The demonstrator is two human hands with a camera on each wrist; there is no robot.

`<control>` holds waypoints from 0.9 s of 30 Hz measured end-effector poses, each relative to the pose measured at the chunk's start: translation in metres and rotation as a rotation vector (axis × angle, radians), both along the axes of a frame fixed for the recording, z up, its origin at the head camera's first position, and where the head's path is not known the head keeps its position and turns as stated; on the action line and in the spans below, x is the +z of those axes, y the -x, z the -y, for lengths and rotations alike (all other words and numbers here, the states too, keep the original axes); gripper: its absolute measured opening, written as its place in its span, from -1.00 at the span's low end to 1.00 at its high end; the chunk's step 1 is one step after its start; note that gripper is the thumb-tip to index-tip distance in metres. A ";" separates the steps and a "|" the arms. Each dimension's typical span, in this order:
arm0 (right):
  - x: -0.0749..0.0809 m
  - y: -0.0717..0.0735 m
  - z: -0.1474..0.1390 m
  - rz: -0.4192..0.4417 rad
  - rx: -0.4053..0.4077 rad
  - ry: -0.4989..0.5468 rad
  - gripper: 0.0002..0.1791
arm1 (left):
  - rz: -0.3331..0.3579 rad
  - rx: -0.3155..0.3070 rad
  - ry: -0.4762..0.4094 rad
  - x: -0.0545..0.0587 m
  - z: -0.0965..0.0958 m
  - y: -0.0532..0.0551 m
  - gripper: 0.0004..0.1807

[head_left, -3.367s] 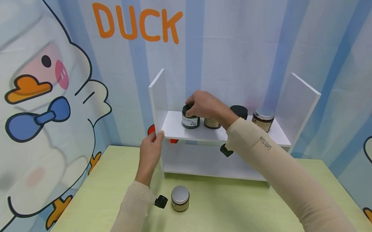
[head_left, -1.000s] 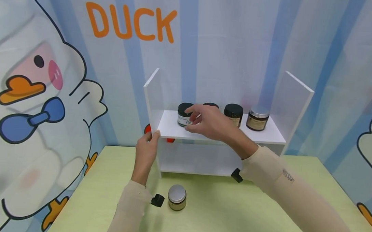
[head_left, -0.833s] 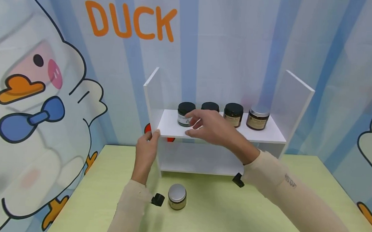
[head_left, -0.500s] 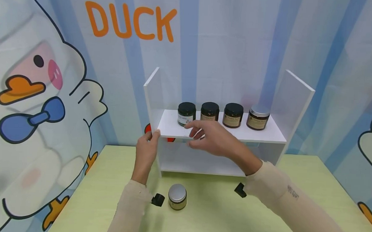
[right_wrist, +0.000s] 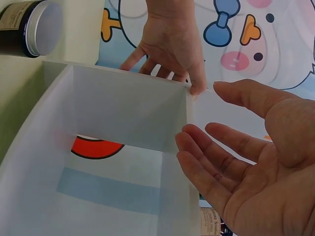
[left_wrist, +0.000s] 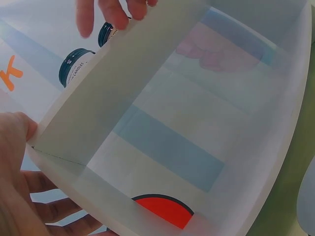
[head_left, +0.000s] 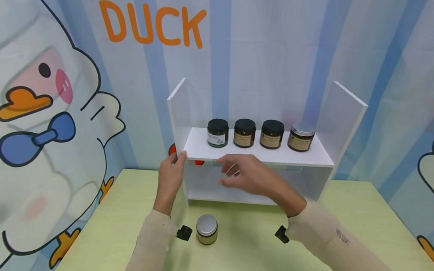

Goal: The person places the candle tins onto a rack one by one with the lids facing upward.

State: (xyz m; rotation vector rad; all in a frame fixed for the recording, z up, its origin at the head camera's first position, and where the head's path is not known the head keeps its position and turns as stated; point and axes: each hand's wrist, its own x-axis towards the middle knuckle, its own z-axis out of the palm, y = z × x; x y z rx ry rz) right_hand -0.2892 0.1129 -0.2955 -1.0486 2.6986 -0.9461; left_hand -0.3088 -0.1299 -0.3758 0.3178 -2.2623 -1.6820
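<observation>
My left hand [head_left: 169,181] holds the left side panel of a white two-tier shelf [head_left: 198,151] where the upper board meets it. The thumb lies at the front edge, with the fingers round the outside, as the left wrist view shows. My right hand [head_left: 249,174], empty with fingers loosely bent, hovers before the shelf just below the upper board's front edge. On that board stand a black-lidded candle jar with a white label [head_left: 218,133], two black-lidded jars with tan labels, and a silver-lidded jar [head_left: 301,137] at the right.
Another silver-lidded jar [head_left: 207,230] stands on the pale green table [head_left: 241,248] in front of the shelf, right of my left wrist. Behind hangs a striped curtain [head_left: 269,65] with a cartoon duck. A black wrist camera [head_left: 281,234] sits by my right sleeve.
My right hand has let go of the white-labelled jar and drawn back, down and toward me. All the jars on the board now show. My left hand keeps its hold on the panel.
</observation>
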 end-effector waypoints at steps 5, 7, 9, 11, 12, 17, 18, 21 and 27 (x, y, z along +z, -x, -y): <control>-0.011 -0.002 -0.001 0.017 0.017 0.003 -0.50 | -0.008 -0.003 -0.003 0.000 0.000 0.000 -0.36; -0.016 -0.003 -0.001 0.023 0.023 0.009 -0.50 | -0.009 -0.002 0.000 0.000 0.000 0.000 -0.36; -0.021 -0.003 -0.002 0.031 0.032 0.021 -0.50 | -0.011 -0.001 0.004 0.000 0.000 0.000 -0.36; -0.027 -0.003 -0.002 0.035 0.037 0.030 -0.51 | -0.011 -0.001 0.007 0.000 0.000 0.000 -0.36; -0.029 -0.003 -0.002 0.038 0.036 0.033 -0.51 | -0.008 -0.001 0.006 0.000 0.000 0.000 -0.36; -0.040 -0.004 -0.002 0.053 0.038 0.055 -0.50 | 0.011 0.008 0.009 0.001 0.000 0.000 -0.35; -0.042 -0.004 -0.002 0.052 0.047 0.063 -0.50 | 0.013 0.010 0.009 0.001 0.000 -0.001 -0.35; -0.049 -0.004 -0.001 0.056 0.059 0.072 -0.49 | 0.010 0.009 0.005 0.001 0.000 -0.001 -0.36; -0.065 -0.008 0.002 0.073 0.072 0.071 -0.50 | 0.001 0.005 0.005 0.001 0.000 -0.001 -0.37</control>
